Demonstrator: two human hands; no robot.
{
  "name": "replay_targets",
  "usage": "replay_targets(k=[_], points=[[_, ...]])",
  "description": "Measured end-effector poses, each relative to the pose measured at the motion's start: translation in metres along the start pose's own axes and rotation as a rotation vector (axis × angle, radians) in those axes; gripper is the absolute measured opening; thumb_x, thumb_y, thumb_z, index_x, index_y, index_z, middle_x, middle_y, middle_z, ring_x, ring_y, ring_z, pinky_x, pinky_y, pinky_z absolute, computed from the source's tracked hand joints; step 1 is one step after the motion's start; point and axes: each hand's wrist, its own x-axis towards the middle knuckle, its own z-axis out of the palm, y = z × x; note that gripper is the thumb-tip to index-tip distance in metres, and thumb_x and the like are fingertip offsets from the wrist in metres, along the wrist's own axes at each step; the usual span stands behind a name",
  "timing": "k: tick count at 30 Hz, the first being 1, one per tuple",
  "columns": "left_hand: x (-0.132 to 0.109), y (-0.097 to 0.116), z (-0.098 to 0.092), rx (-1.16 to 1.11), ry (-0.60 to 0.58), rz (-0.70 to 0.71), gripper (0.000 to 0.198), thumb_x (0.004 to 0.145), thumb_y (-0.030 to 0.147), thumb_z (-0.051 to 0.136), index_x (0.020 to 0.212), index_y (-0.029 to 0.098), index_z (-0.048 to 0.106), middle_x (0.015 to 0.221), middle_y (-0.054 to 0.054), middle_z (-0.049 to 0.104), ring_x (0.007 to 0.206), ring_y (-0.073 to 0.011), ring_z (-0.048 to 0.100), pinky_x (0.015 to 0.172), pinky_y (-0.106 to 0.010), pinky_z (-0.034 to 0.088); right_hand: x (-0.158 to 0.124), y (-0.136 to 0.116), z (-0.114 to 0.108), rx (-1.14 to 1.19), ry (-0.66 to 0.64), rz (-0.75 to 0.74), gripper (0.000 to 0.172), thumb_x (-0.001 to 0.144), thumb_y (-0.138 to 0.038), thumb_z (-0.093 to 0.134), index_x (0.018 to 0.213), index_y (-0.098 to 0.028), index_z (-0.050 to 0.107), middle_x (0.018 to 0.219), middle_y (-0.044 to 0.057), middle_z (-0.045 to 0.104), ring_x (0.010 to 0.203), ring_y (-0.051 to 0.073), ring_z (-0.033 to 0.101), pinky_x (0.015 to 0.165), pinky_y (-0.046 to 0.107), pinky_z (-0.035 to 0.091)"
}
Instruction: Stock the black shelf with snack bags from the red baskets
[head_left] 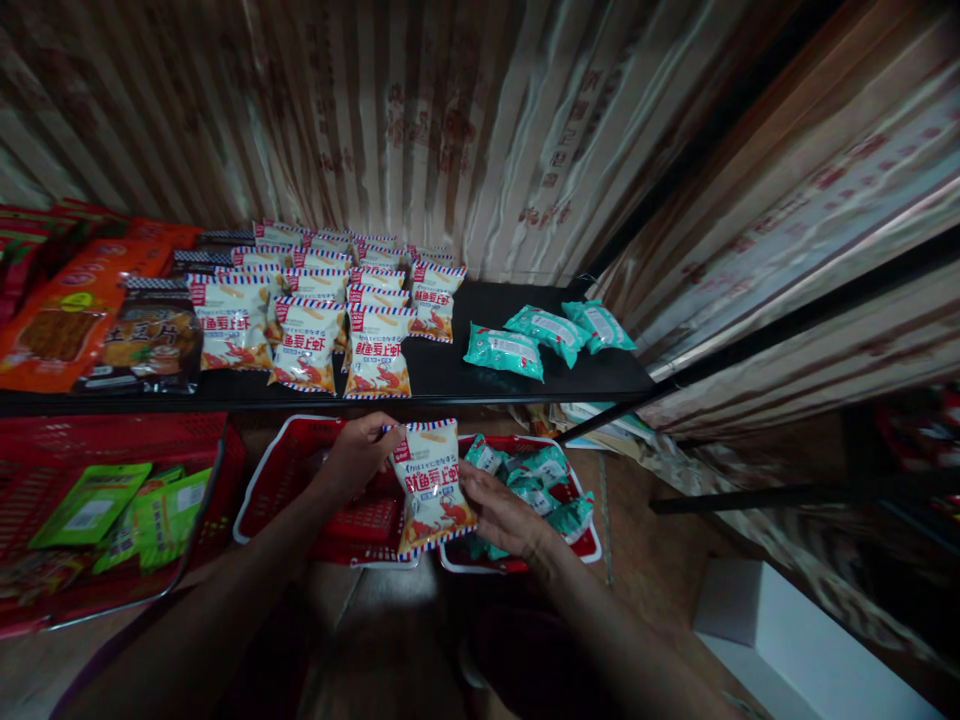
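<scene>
Both hands hold one white snack bag (pixel 430 485) with red lettering and a striped border, just below the black shelf (pixel 450 375). My left hand (pixel 358 455) pinches its top left corner. My right hand (pixel 501 515) grips its right edge from below. Under the bag sit two red baskets: the left basket (pixel 300 480) shows bare mesh, the right basket (pixel 585 545) holds several teal packets (pixel 536 480). On the shelf above stand rows of the same white bags (pixel 330 300) and three teal packets (pixel 551 335).
Orange and dark snack bags (pixel 90 320) fill the shelf's left end. A larger red basket (pixel 150 540) at the lower left holds green packets. Draped cloth backs the shelf. A white box (pixel 765 625) sits on the floor at the right.
</scene>
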Motion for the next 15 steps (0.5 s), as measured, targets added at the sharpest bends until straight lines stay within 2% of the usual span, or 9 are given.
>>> replay_targets(k=[3, 6, 15], points=[[0.0037, -0.0051, 0.0023, 0.002, 0.014, 0.026, 0.022, 0.068, 0.040, 0.056, 0.067, 0.018, 0.057, 0.047, 0.006, 0.051, 0.041, -0.0092, 0.044, 0.041, -0.021, 0.033, 0.0030, 0.0049, 0.0055, -0.058, -0.017, -0.019, 0.060, 0.061, -0.037, 0.083, 0.113, -0.020, 0.058, 0.102, 0.006, 0.069, 0.085, 0.017, 0.067, 0.080, 0.030, 0.048], [0.0044, -0.0060, 0.0044, -0.014, 0.028, 0.052, 0.022, 0.068, 0.040, 0.056, 0.065, 0.018, 0.056, 0.048, 0.006, 0.051, 0.042, -0.0090, 0.043, 0.042, -0.021, 0.032, 0.0060, 0.0086, 0.0073, -0.088, 0.016, -0.034, 0.059, 0.057, -0.035, 0.085, 0.109, -0.021, 0.059, 0.097, 0.004, 0.070, 0.083, 0.018, 0.067, 0.079, 0.032, 0.049], [-0.0028, -0.0011, 0.0073, -0.077, 0.069, 0.071, 0.027, 0.071, 0.043, 0.056, 0.060, 0.019, 0.051, 0.047, 0.006, 0.048, 0.044, -0.0088, 0.042, 0.043, -0.020, 0.032, 0.0035, 0.0067, 0.0115, -0.127, 0.034, -0.055, 0.053, 0.061, -0.032, 0.082, 0.108, -0.021, 0.059, 0.096, 0.003, 0.071, 0.080, 0.016, 0.066, 0.081, 0.033, 0.048]])
